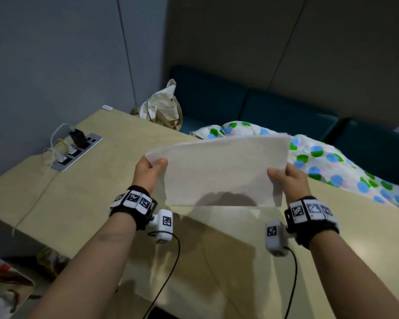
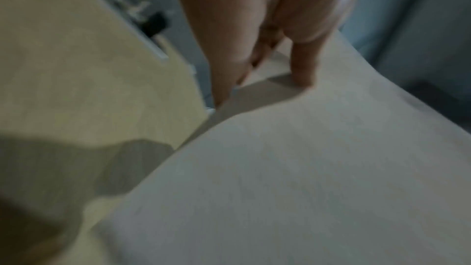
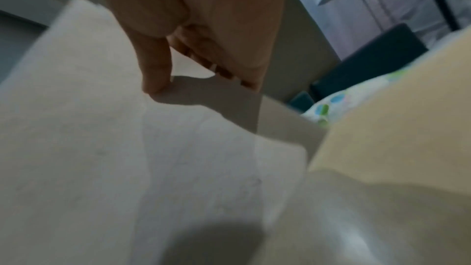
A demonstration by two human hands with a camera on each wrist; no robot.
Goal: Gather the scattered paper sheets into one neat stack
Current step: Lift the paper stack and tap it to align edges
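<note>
A stack of white paper sheets (image 1: 219,171) stands tilted on its lower edge on the beige table (image 1: 83,189), held between both hands. My left hand (image 1: 149,168) pinches the left side near the top corner, thumb in front and fingers behind. My right hand (image 1: 286,176) pinches the right side the same way. In the left wrist view the thumb lies on the paper sheets (image 2: 305,168). In the right wrist view the thumb presses the front of the paper sheets (image 3: 102,148), whose edges are not flush at the right. How many sheets there are I cannot tell.
A metal power socket panel (image 1: 78,150) with plugs and white cables sits at the table's left. A cream tote bag (image 1: 161,107) leans by the far corner. A dotted cloth (image 1: 327,162) lies on the dark blue sofa (image 1: 286,111) behind the table.
</note>
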